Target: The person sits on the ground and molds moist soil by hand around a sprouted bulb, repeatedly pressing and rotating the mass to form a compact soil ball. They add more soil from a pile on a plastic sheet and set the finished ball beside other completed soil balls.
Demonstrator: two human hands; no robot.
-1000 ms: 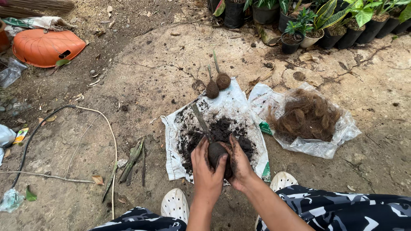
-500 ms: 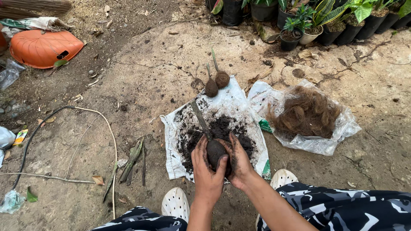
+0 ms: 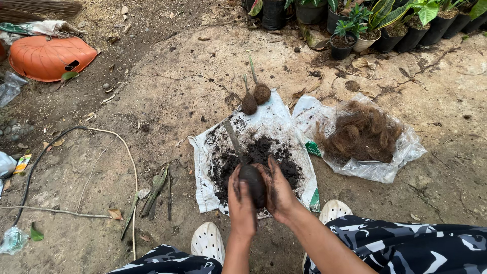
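Two bare hands meet over a white plastic sack [image 3: 276,124] spread flat on the cracked concrete ground [image 3: 182,91]. Between them sits a dark, rounded ball of soil [image 3: 252,183], pressed from both sides: the left hand [image 3: 240,199] cups its near-left face with fingers curled up around it, and the right hand [image 3: 279,190] wraps the other side, fingertips smeared with dirt. Each grip is clenched on the ball, which hangs just above a loose heap of black soil [image 3: 264,155] piled on the sack.

A slim grey trowel-like tool [image 3: 232,136] lies slanted on the sack, its lower end buried in the heap. At the sack's far edge stand two small brown fibre-wrapped balls [image 3: 255,99], each with a thin green shoot rising from its top; they sit just beside one another. To the right, a clear plastic bag [image 3: 395,157] holds a tangled mound of brown coconut fibre [image 3: 360,132].

Near the bottom edge, two white perforated clogs [image 3: 208,241] flank the forearms, with dark patterned trousers [image 3: 406,243] at the right. An orange leaf-shaped plastic dish [image 3: 48,56] lies upside down at the upper left. A row of black pots with green plants [image 3: 385,25] lines the top right. A thin black hose [image 3: 35,167] curves across the ground at the left, well apart from the sack.
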